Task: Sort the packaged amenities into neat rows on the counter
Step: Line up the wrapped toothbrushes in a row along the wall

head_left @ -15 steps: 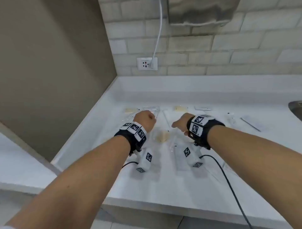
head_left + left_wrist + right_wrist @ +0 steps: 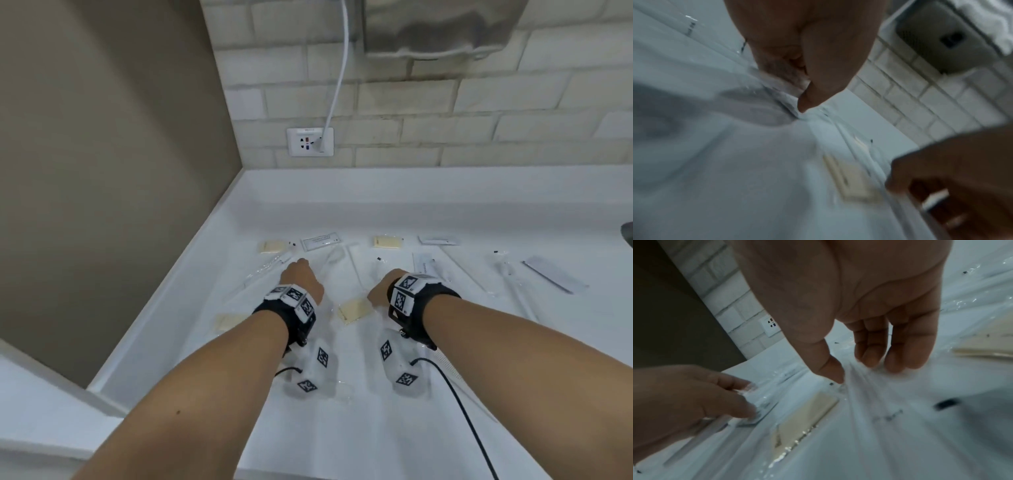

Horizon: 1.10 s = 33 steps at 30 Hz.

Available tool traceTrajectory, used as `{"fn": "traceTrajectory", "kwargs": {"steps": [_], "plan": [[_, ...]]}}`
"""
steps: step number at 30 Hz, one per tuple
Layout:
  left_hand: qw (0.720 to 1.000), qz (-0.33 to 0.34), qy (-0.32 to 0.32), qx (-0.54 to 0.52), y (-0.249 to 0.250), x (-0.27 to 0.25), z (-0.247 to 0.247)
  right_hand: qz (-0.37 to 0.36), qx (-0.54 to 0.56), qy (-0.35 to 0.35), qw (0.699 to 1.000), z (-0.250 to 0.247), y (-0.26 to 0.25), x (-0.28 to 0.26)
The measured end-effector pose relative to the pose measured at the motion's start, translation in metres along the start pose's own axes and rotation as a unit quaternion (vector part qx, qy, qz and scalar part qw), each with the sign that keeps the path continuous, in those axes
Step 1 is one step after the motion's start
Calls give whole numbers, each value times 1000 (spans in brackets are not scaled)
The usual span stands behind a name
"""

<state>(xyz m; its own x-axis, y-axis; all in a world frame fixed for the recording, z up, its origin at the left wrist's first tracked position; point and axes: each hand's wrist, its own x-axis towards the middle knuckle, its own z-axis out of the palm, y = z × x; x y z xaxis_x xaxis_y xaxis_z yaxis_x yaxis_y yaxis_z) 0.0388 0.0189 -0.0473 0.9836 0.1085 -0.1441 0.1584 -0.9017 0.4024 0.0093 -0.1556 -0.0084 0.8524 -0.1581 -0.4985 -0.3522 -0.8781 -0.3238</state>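
Observation:
Packaged amenities lie scattered on the white counter (image 2: 342,428). My left hand (image 2: 303,275) is curled, and its thumb (image 2: 807,100) and fingers pinch the end of a long clear plastic pack (image 2: 777,91). My right hand (image 2: 378,291) hovers just right of it. Its thumb (image 2: 833,371) and fingers (image 2: 869,356) pinch a clear wrapper (image 2: 851,379) against the counter. A cream packet (image 2: 354,310) lies between the two hands, also seen as the cream packet (image 2: 807,415) under the right palm. From the head view the fingertips are hidden behind the hands.
Along the back lie two cream packets (image 2: 272,246) (image 2: 387,242), a white printed sachet (image 2: 320,241) and a flat white packet (image 2: 436,240). Long clear packs (image 2: 534,274) spread to the right. Another cream packet (image 2: 227,322) lies near the left wall. A wall socket (image 2: 310,142) holds a plugged cable.
Both hands have drawn a little closer to me over the counter, still curled over the clear packs. The cream packet between them stays about where it was.

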Motion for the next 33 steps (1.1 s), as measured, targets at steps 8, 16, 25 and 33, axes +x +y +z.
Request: {"fn": "traceTrajectory", "kwargs": {"steps": [8,16,25,33], "plan": [[989,-117,35,87,-74,27,-55,-19,131,46,990,5,-14,-12],[990,-93,-18,103,-84,23,-41,-57,137,27,989,4,-2,-21],[997,8,-51,-55,10,-14,-15,7,64,136,989,-18,62,-12],[935,24,-108,-337,106,-55,12,39,73,119,989,-36,129,11]]}}
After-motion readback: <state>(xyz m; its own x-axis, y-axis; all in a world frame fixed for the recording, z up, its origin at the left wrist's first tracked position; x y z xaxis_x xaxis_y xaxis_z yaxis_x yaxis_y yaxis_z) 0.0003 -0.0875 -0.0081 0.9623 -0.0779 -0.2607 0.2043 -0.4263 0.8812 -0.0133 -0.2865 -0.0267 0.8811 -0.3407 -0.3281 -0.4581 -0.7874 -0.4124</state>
